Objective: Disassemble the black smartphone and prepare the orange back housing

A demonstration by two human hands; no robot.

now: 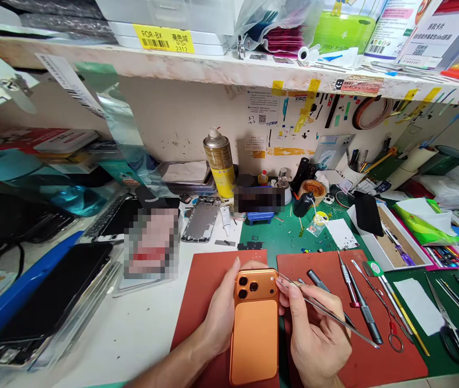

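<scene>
An orange smartphone (pixel 254 339), back side toward me, stands in my left hand (pixel 219 312), whose fingers wrap round its left side and top. Its raised camera block has three lenses near the upper left. My right hand (pixel 320 334) is closed on a pair of metal tweezers (pixel 330 307). The tweezers' tips reach the phone's upper right edge, beside the camera block; I cannot tell whether they touch it. Fingertips at the phone's right edge are partly hidden. Beneath lie two reddish-brown mats (pixel 209 280).
Right of my hands lie screwdrivers (pixel 369 312), scissors (pixel 451 328) and other slim tools. A spray can (pixel 219 161) and a phone frame (pixel 201 218) stand behind. Dark phone screens (pixel 57 291) are stacked at left. A loaded shelf (pixel 213 67) overhangs the bench.
</scene>
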